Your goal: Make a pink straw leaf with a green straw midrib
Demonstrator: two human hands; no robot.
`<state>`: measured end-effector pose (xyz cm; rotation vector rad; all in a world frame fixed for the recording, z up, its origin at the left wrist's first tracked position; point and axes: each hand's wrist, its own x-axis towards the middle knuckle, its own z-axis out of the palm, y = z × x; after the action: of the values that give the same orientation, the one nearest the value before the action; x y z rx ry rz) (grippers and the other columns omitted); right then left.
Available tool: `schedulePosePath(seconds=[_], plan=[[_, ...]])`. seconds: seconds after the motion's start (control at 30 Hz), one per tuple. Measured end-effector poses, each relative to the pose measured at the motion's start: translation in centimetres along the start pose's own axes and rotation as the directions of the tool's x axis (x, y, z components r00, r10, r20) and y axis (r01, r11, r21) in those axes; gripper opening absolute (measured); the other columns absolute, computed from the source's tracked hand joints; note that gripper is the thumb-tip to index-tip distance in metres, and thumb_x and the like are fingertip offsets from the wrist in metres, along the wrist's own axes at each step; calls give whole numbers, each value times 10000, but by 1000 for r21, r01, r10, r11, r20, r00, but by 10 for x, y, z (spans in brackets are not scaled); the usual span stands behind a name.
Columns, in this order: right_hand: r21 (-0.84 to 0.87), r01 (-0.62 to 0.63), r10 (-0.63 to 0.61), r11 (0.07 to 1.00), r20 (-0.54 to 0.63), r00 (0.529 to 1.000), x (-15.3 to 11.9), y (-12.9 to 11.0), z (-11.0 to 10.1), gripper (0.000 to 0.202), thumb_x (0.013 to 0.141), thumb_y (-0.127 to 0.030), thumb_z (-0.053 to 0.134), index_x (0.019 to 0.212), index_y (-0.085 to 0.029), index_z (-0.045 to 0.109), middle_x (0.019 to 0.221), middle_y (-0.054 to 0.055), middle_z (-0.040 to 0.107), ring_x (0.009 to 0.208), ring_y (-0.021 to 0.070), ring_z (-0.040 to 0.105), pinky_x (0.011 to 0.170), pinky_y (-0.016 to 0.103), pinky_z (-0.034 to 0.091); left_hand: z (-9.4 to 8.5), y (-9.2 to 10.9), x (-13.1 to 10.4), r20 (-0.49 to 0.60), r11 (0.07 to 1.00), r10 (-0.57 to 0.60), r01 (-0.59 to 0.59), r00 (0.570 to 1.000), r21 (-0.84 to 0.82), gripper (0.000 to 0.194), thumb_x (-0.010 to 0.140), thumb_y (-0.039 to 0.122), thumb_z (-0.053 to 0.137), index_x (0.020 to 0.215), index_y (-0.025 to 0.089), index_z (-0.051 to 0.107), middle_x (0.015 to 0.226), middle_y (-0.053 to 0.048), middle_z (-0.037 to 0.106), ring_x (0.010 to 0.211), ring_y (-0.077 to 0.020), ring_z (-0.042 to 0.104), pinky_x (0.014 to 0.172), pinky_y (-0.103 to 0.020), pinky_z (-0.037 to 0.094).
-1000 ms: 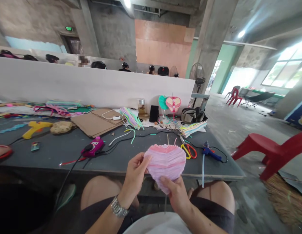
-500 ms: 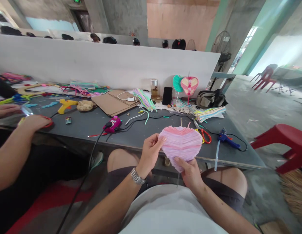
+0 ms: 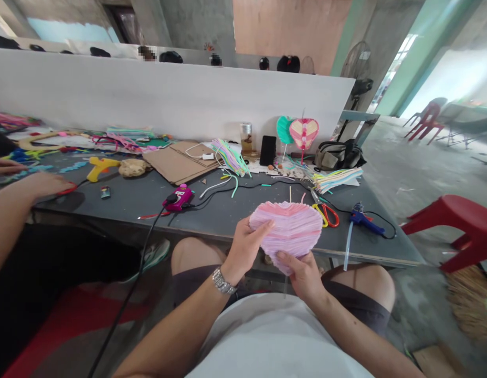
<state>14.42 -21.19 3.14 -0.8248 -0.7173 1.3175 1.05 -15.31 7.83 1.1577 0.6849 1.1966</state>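
Observation:
A pink and lilac heart made of fuzzy strips (image 3: pixel 293 231) is held above my lap at the table's front edge. My left hand (image 3: pixel 247 244) grips its left side, thumb lying across the front. At the lower tip, my right hand (image 3: pixel 304 273) pinches it with the thumb in front; the fingers behind are mostly hidden. A thin clear stick hangs below the tip. Just behind the heart lie scissors with red and yellow handles (image 3: pixel 330 216). To their right rests a blue glue gun (image 3: pixel 365 221) with a clear glue stick.
On the grey table (image 3: pixel 212 216) are a magenta device (image 3: pixel 178 198) with black cables, cardboard (image 3: pixel 176 164), bundled strips (image 3: pixel 338 179), a phone (image 3: pixel 267 150) and two finished hearts (image 3: pixel 304 134). A co-worker's arm (image 3: pixel 27 194) reaches in at left. A red stool (image 3: pixel 459 220) stands right.
My left thumb reaches further over the heart's front, and the heart is slightly further left in view. The co-worker's hand at left has moved; the other hand has drawn toward the left edge.

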Motion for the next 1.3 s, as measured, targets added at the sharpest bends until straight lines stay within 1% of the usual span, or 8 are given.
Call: schedulePosePath(seconds=[0.17,0.27,0.37,0.5,0.77,0.97,1.1,1.3], plan=[[4,-3,3,1000,-4,1000,1,1,-1,511,645,-301,916,1130,-210,784,991,54,814,999,284,747,1035,454,534,-3,5,-2,7,997,-6,5,1000,82,390,812,445,813,1027,120,799,891,-60,777,808,-227,698,765,-314,546],[-3,-7,7,1000,12,1000,1,1,-2,479,659,-298,912,1112,-206,789,999,57,813,1038,291,740,1040,450,532,-3,3,-3,-30,1000,-8,9,1000,30,404,809,468,811,1007,116,798,866,-70,779,789,-226,706,742,-312,549],[-6,-15,15,1000,8,1000,1,-1,-1,480,661,-299,912,1114,-203,788,996,55,813,1060,296,734,1047,454,528,-1,1,-4,-27,1000,-4,4,1000,-17,378,812,435,816,1040,134,796,914,-77,784,849,-236,715,787,-326,563],[12,-16,16,1000,-10,1000,1,-2,0,524,643,-292,917,1142,-208,780,987,49,814,1042,290,739,1042,448,534,-1,-1,-5,9,1000,-5,5,1000,-25,318,818,379,817,1039,150,806,940,-74,787,881,-242,717,830,-340,566],[50,-25,26,998,-10,1000,2,-2,1,571,630,-273,916,1179,-222,765,1016,42,812,1013,271,747,1049,432,533,-3,0,-5,12,998,-28,28,1000,-48,288,804,333,828,1019,142,811,920,-77,793,837,-237,723,803,-340,564],[39,-27,28,999,-17,999,1,-4,1,570,622,-287,921,1166,-208,767,1011,51,813,1049,291,738,1056,452,532,-2,0,-5,16,996,-28,29,999,-81,306,777,339,848,1008,144,805,912,-68,792,844,-229,722,822,-336,561],[32,-29,29,999,-13,999,1,-6,2,533,626,-281,917,1136,-213,774,1004,43,813,1071,296,732,1083,467,512,-3,-1,-7,-14,999,-11,11,1000,-51,274,794,369,832,934,136,795,897,-74,784,798,-221,711,784,-335,557],[11,-15,14,1000,9,1000,1,-5,0,449,659,-276,903,1088,-207,788,1034,54,809,1092,298,724,1067,457,522,2,4,-7,-56,995,-23,17,998,-102,330,801,418,806,1001,156,787,920,-76,789,933,-263,721,821,-331,561]])
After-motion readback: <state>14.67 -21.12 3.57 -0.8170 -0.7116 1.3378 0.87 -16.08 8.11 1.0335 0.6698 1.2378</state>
